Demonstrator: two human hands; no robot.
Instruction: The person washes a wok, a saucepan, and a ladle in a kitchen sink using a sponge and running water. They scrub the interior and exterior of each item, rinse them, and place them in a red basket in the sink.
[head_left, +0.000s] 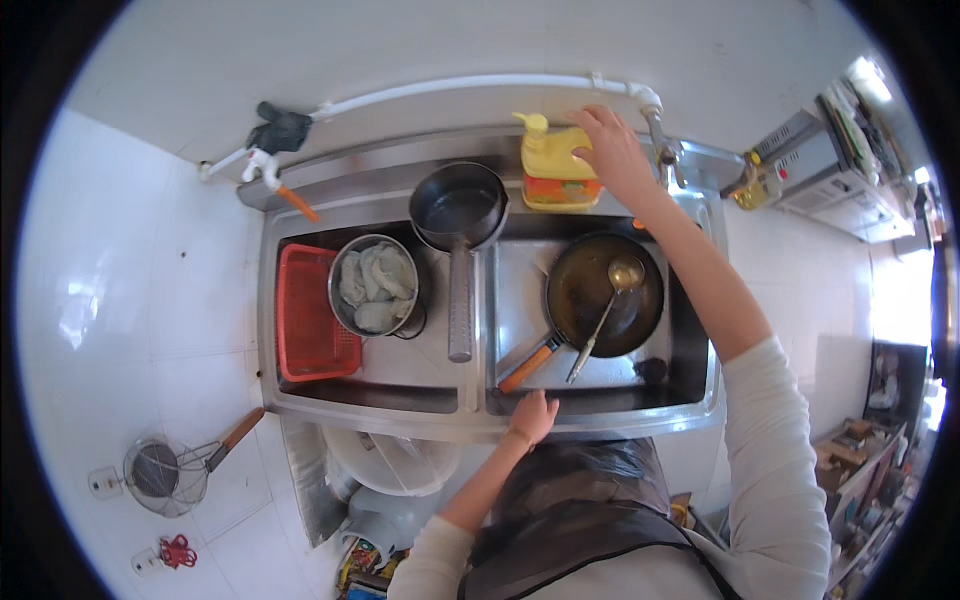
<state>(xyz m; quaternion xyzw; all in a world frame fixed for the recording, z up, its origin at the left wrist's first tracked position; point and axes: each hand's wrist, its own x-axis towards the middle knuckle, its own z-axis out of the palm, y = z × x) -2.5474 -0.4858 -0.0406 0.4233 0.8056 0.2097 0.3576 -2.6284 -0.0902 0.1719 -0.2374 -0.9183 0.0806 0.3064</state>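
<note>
My right hand (616, 154) is at the right end of a yellow pump-top detergent jug (559, 161), which stands on the sink's back ledge. The thumb lies over the jug's side and the fingers bend above its top; whether they grip it is unclear. My left hand (532, 417) is at the front rim of the steel double sink (471, 420), just below the pan's wooden handle (526, 369). Its fingertips are partly hidden. In the right basin a dark frying pan (581, 322) holds brownish liquid and a metal ladle (625, 274), whose handle leans over the pan's rim.
The left basin holds a red plastic basket (309, 315) and a metal pot (414, 264) of pale, lumpy cloth-like pieces (379, 274). A dark saucepan (457, 206) sits across the back ledge, its handle (460, 307) near the divider. A faucet (669, 154) stands at back right.
</note>
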